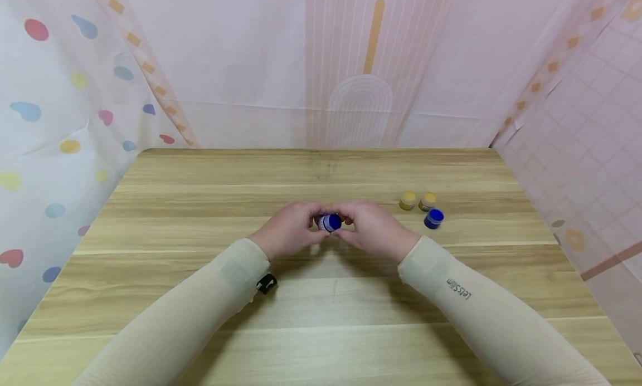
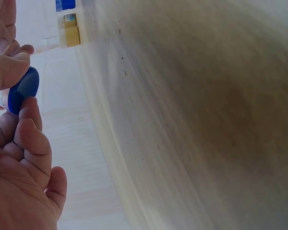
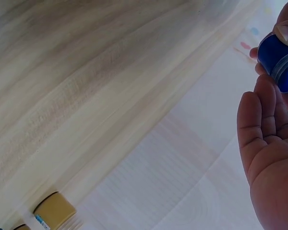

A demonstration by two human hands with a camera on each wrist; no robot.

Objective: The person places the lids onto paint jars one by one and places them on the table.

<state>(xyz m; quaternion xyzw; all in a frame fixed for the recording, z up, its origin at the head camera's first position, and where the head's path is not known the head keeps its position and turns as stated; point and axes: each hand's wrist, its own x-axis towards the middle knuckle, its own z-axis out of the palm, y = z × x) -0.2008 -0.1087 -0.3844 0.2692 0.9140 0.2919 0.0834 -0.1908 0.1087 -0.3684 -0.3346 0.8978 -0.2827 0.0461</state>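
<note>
A small paint jar (image 1: 331, 223) with a dark blue lid and a pale label is held between both hands, above the middle of the table. It lies tilted, its blue end toward the right. My left hand (image 1: 292, 228) grips it from the left, thumb on the near side and fingers beyond. From the other side, my right hand (image 1: 375, 230) pinches it with thumb and fingertips. Blue shows through the side of the jar (image 3: 276, 60) in the right wrist view. In the left wrist view, fingers cover part of the round blue end (image 2: 25, 90).
To the right on the wooden table (image 1: 331, 302) stand two yellow jars (image 1: 408, 200) and, just nearer, another blue jar (image 1: 433, 219). Patterned cloth (image 1: 241, 68) hangs behind the table and along both sides. A black piece (image 1: 267, 284) sits at the left wrist.
</note>
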